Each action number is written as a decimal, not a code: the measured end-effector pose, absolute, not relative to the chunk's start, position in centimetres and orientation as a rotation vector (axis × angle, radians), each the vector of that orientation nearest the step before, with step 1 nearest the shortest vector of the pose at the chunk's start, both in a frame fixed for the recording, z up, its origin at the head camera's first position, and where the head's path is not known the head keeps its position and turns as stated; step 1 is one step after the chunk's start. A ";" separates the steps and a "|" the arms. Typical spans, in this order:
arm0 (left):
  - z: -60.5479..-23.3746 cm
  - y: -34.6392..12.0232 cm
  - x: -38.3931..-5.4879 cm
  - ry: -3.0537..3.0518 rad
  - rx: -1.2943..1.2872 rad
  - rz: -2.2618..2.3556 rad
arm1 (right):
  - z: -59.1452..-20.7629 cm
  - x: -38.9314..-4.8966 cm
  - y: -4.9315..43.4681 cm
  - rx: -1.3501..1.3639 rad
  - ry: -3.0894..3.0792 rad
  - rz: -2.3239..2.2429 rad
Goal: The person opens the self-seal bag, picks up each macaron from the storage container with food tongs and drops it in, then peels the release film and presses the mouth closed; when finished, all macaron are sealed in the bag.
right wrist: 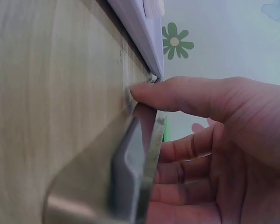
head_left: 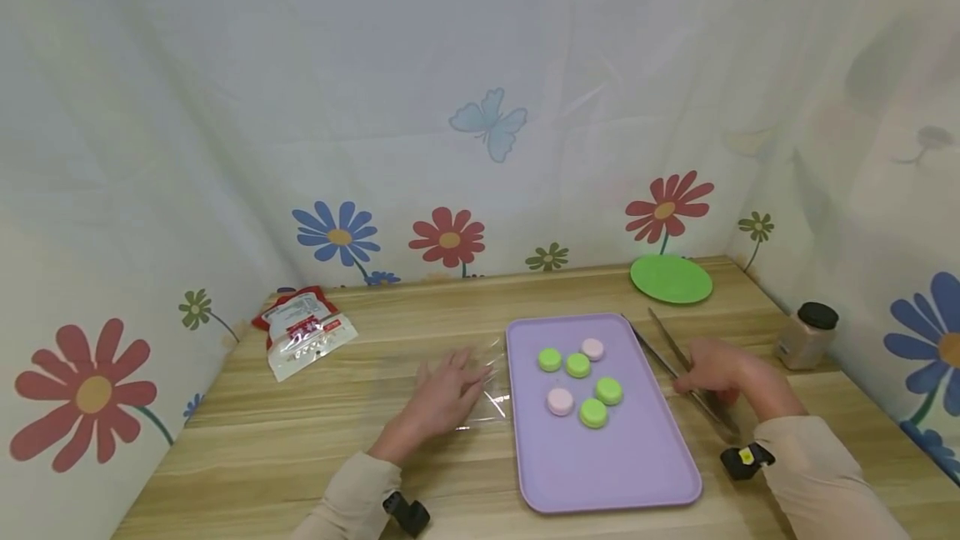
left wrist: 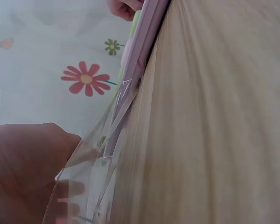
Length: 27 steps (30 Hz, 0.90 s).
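The right grip (head_left: 720, 369) pinches metal tongs (right wrist: 91, 179); the left grip (head_left: 444, 394), fingers apart, touches clear plastic (head_left: 489, 408). Beyond it, a red-and-silver packet (head_left: 302, 330) bears unreadable print.

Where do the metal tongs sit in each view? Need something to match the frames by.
Head: right of centre, slanting under the right hand; metal tongs.
Left wrist: tongs not visible.
Right wrist: lower part, left of centre, held at the fingers; tongs.
Shared landmark: purple tray, centre-right in head, edge-on at top centre in left wrist, top centre in right wrist.
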State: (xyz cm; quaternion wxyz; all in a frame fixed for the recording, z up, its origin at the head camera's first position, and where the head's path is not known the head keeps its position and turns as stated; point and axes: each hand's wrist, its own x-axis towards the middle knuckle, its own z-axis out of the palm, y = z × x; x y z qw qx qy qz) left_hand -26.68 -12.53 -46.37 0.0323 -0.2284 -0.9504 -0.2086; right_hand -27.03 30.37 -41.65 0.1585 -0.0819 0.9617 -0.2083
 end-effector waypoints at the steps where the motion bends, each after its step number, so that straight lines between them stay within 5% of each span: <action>1: -46.3 -12.5 -26.7 -2.904 -0.716 -0.642 | -41.7 -27.1 30.5 -0.231 2.747 -0.604; 27: -47.2 -12.6 -27.7 -2.682 -0.811 -0.993 | -41.8 -28.9 33.9 -0.345 2.907 -0.914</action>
